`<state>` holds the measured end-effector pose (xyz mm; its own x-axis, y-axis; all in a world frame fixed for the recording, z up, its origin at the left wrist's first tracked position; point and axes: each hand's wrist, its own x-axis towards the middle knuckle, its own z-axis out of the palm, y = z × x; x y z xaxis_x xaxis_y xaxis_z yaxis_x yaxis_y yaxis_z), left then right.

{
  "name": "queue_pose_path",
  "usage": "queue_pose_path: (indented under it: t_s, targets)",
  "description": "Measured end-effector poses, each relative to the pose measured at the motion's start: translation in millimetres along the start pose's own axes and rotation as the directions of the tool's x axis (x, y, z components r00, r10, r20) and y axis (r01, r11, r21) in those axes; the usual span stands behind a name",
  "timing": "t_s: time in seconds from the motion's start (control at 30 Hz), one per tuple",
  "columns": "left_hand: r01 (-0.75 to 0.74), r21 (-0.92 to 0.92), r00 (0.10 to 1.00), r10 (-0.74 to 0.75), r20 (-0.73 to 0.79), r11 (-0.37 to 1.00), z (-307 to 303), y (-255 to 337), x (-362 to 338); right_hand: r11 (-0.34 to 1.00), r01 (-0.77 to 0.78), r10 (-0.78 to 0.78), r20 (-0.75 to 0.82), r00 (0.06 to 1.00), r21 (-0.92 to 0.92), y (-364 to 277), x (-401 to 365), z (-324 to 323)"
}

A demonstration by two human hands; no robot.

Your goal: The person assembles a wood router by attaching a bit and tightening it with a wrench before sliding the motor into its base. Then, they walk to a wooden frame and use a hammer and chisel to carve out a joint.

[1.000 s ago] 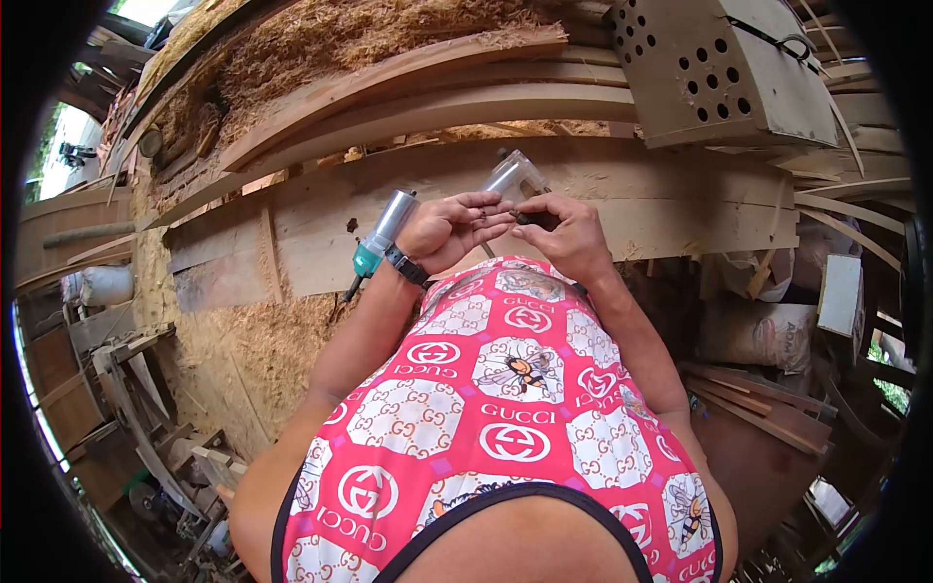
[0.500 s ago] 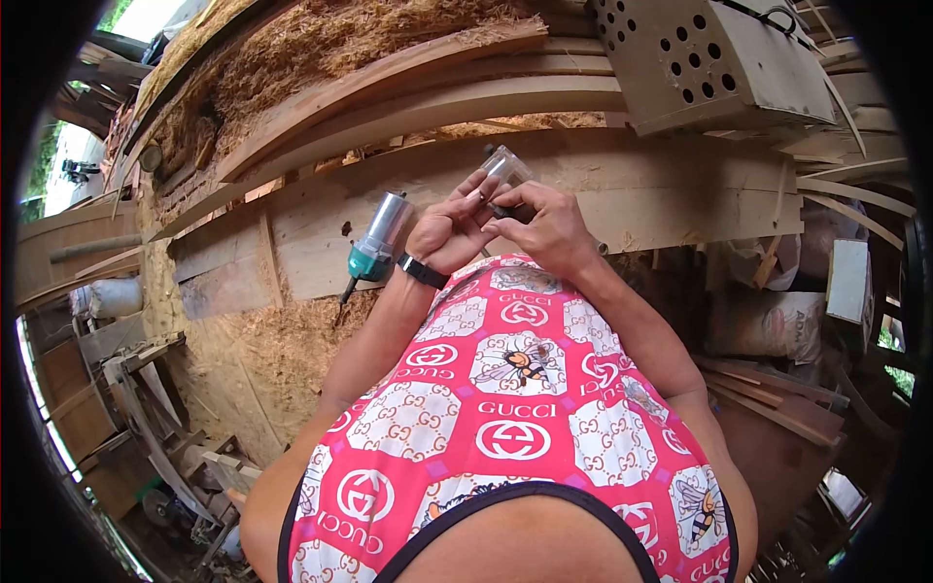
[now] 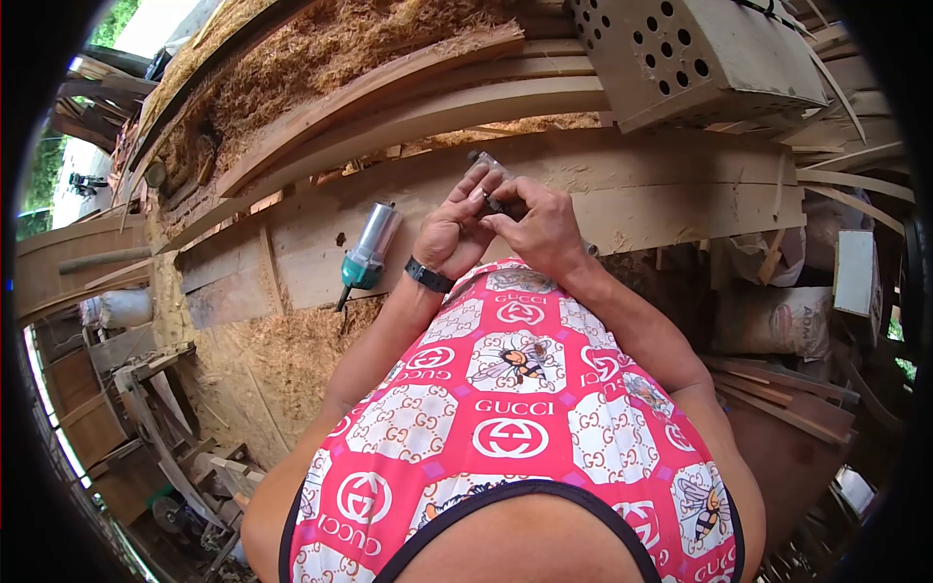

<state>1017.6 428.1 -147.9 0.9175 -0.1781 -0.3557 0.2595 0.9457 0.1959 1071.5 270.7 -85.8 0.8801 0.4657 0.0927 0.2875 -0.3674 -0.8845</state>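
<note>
My left hand (image 3: 455, 229), with a dark band at its wrist, is palm up above the board, fingers bent around something small and dark. My right hand (image 3: 540, 223) meets it from the right, thumb and forefinger pinched at the same spot. The fingers mostly hide what they hold. Just beyond the fingertips shows a clear plastic piece (image 3: 493, 163), partly covered by the hands. To the left of my left hand, a trim router motor (image 3: 370, 245) with a silver body and teal end lies on the wide wooden board (image 3: 641, 180).
Long wood strips (image 3: 437, 107) and heaps of shavings (image 3: 321, 63) lie beyond the board. A box with round holes (image 3: 700, 63) stands at the upper right. Sacks (image 3: 777, 321) and offcuts sit low on the right; a wooden frame (image 3: 165, 428) is at lower left.
Both hands stay together with small finger shifts, and the right hand now covers more of the clear plastic piece. The view has shifted slightly; the router motor lies in place.
</note>
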Motion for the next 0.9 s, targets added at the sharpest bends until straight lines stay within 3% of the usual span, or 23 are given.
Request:
queue_pose_path:
  t_s: [0.37, 0.6, 0.67, 0.77, 0.83, 0.9]
  targets:
    - [-0.018, 0.092, 0.999, 0.020, -0.025, 0.996, 15, -10, -2, 0.994, 0.066, -0.069, 0.042, 0.997, 0.082, 3, 3, -15]
    - [-0.161, 0.303, 0.987, 0.160, 0.028, 0.939, 25, -15, -8, 0.984, 0.122, -0.127, 0.030, 0.991, 0.129, 10, 0, -16]
    - [-0.181, 0.321, 0.983, 0.184, 0.023, 0.930, 35, -12, -12, 0.947, 0.060, -0.069, 0.019, 0.997, 0.314, 14, 0, -14]
    - [-0.254, 0.296, 0.967, 0.239, 0.085, 0.921, 53, -8, -17, 0.909, 0.003, -0.010, 0.015, 1.000, 0.417, 22, 6, -14]
    - [-0.408, 0.460, 0.913, 0.354, 0.203, 0.789, 59, -8, -17, 0.856, -0.047, 0.020, 0.059, 0.998, 0.515, 16, 8, -18]
    - [-0.456, 0.504, 0.890, 0.393, 0.232, 0.734, 57, -5, -17, 0.801, -0.027, -0.016, 0.067, 0.998, 0.599, 14, 10, -20]
